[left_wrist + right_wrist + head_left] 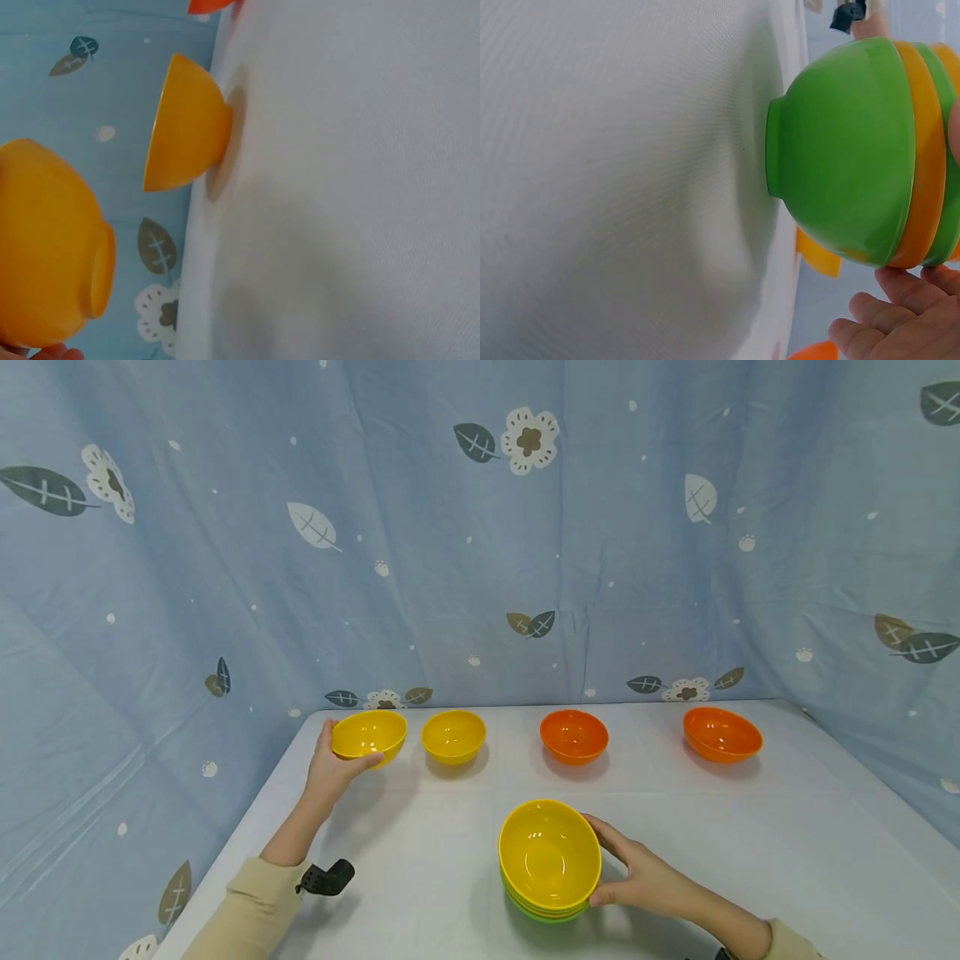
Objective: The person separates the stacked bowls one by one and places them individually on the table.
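Transfer seems underway: left hand (333,778) pinches a yellow bowl (370,735), right hand (643,878) grips nested bowls (550,857); level placing seems needed next.

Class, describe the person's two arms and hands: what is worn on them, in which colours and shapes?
The left arm wears a beige fabric sleeve, with a small, curved black fitting at its cuff. The right arm shows a matching beige fabric cuff and only a sliver of black beside it. The left hand and right hand wear no gloves.
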`<state>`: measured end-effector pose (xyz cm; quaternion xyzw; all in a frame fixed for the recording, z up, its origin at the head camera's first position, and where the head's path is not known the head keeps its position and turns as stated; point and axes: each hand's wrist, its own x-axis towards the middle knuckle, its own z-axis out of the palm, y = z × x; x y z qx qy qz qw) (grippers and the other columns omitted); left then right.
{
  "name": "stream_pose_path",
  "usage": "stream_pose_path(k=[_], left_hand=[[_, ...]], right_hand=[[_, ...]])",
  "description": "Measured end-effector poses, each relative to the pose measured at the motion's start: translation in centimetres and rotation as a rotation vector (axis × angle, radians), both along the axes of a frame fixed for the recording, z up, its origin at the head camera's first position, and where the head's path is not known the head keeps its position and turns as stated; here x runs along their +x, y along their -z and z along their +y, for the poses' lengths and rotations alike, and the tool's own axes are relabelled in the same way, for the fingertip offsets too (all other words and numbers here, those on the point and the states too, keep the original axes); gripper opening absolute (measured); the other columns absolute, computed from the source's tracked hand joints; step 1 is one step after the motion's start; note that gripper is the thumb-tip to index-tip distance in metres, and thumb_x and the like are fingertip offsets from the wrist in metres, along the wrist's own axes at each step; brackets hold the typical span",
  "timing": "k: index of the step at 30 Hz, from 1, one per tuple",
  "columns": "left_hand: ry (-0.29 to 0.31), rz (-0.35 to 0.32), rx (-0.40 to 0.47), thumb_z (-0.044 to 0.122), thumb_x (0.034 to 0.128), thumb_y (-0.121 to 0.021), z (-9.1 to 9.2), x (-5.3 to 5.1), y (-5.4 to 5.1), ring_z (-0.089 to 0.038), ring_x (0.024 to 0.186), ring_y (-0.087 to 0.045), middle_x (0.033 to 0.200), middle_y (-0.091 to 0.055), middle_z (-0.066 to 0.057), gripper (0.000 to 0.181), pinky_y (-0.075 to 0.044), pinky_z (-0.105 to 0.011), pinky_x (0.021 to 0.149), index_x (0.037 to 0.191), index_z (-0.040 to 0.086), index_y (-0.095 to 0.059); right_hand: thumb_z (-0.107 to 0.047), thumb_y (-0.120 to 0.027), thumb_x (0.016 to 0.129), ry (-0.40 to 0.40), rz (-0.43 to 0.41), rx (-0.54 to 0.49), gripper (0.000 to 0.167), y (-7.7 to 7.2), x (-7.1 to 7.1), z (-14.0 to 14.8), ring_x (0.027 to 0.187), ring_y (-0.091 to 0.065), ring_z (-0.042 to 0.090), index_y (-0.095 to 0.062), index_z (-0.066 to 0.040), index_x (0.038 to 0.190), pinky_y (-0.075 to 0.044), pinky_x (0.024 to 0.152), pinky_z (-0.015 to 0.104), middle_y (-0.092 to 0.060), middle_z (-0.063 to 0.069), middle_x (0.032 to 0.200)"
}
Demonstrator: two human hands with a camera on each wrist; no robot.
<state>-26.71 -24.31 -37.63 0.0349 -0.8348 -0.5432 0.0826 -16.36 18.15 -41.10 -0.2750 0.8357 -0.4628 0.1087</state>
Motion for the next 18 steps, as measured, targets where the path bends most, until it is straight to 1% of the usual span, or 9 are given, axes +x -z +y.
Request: stream_pose_path(k=[5, 8, 13, 18], left_hand=[[-0.014, -0.015, 0.006, 0.024, 0.0782, -0.072, -0.1, -0.3, -0.1, -0.035, 0.131, -0.025, 0.149, -0.013, -0.019, 0.106, -0.026, -0.046, 0.108, 0.147, 0.010, 0.007], [-0.019, -0.022, 0.006, 0.025, 0.0789, -0.072, -0.3, -0.4, 0.0, -0.035, 0.132, -0.023, 0.150, -0.010, -0.019, 0.106, -0.025, -0.046, 0.108, 0.147, 0.010, 0.009], [-0.030, -0.026, 0.000, 0.026, 0.0787, -0.072, -0.8, -0.9, 0.5, -0.036, 0.133, -0.021, 0.151, -0.007, -0.019, 0.108, -0.024, -0.045, 0.109, 0.146, 0.009, 0.012], [-0.056, -0.019, -0.003, 0.026, 0.0778, -0.072, -1.0, -1.2, 1.1, -0.036, 0.134, -0.019, 0.151, -0.005, -0.021, 0.110, -0.021, -0.045, 0.110, 0.145, 0.006, 0.013]], right_hand=[[-0.028, -0.072, 0.078, 0.001, -0.016, -0.008, 0.087, -0.2, 0.1, -0.1, 0.127, -0.031, 0.046, -0.022, 0.000, 0.143, -0.030, 0.096, 0.062, -0.028, 0.023, 0.145], [-0.027, -0.073, 0.078, 0.000, -0.011, -0.011, 0.087, -0.2, 0.1, -0.1, 0.127, -0.031, 0.047, -0.022, 0.000, 0.143, -0.030, 0.096, 0.062, -0.028, 0.023, 0.145], [-0.026, -0.073, 0.078, -0.002, 0.008, -0.010, 0.086, -0.2, 0.2, -0.1, 0.126, -0.031, 0.048, -0.023, -0.001, 0.143, -0.031, 0.095, 0.062, -0.029, 0.022, 0.145], [-0.025, -0.073, 0.078, -0.002, 0.006, -0.013, 0.085, -0.1, 0.1, 0.0, 0.128, -0.033, 0.043, -0.023, -0.001, 0.143, -0.031, 0.096, 0.061, -0.029, 0.021, 0.145]])
